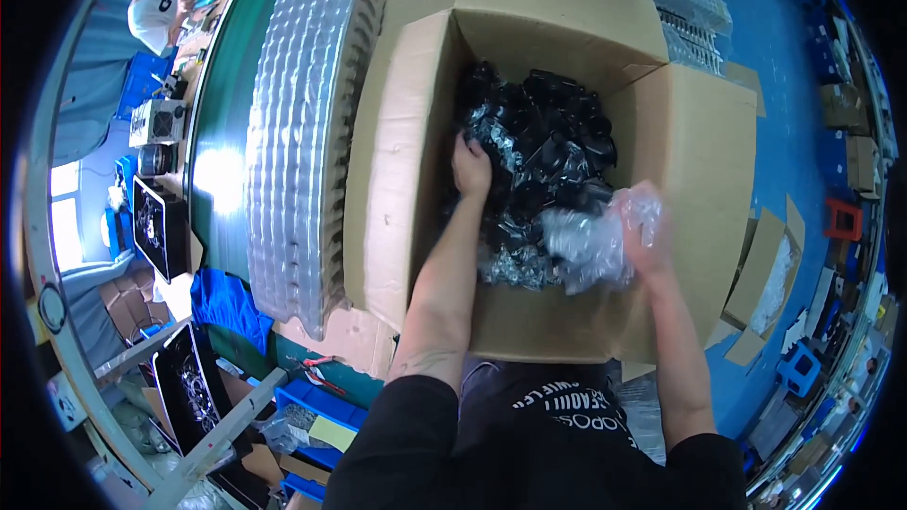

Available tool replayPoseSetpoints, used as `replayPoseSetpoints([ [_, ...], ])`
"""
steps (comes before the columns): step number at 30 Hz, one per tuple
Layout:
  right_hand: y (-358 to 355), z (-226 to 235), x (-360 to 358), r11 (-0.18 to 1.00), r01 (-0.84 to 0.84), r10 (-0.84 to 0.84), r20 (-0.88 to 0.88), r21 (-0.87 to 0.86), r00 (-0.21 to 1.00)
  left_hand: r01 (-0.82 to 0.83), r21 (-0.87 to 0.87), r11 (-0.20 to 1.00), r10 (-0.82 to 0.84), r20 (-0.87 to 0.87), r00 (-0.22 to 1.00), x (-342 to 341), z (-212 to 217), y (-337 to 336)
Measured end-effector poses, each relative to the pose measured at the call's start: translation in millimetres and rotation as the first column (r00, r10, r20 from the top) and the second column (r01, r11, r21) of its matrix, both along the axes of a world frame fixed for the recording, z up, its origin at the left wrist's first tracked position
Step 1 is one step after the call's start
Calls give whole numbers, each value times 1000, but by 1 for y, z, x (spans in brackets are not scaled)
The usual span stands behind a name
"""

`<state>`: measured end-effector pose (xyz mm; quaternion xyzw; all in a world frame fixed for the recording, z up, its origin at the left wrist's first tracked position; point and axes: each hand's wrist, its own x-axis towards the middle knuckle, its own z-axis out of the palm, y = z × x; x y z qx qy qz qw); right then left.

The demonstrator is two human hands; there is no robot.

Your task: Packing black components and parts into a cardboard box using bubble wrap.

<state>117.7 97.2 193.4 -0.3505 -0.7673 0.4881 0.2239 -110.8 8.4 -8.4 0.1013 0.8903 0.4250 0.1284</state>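
Crumpled clear plastic film (588, 244) is held in the right hand (644, 241) (blurred), over the near right part of the cardboard box (529, 332). Black plastic parts (567, 146) are heaped inside the box, left of the right hand and beyond it; no common long axis is discerned. The left hand (472, 168) is nearer, set at the heap's left edge, fingers curled; whether a part is gripped cannot be told.

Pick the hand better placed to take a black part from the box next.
Likely the left hand: it sits right at the black parts inside the cardboard box, while the right hand holds crumpled clear plastic.
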Motion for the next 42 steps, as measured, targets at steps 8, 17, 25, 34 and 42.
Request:
replayPoseSetpoints([
  [8,0,22,-14,974,-124,95,-153,-191,984,118,-351,929,-49,199,979,-35,-18,16],
  [17,-6,11,-29,952,-257,284,170,-166,944,-189,231,955,13,601,799,-41,36,-9],
  [25,-24,-12,-32,881,-136,290,289,-453,912,-116,660,742,-346,526,777,10,133,-47],
  [34,-71,-63,-31,183,105,-226,62,-977,972,-151,696,702,-310,490,815,78,156,-54],
  [42,-58,-48,-18,7,-124,-315,-120,-992,942,641,253,725,-689,231,687,94,173,-68],
])
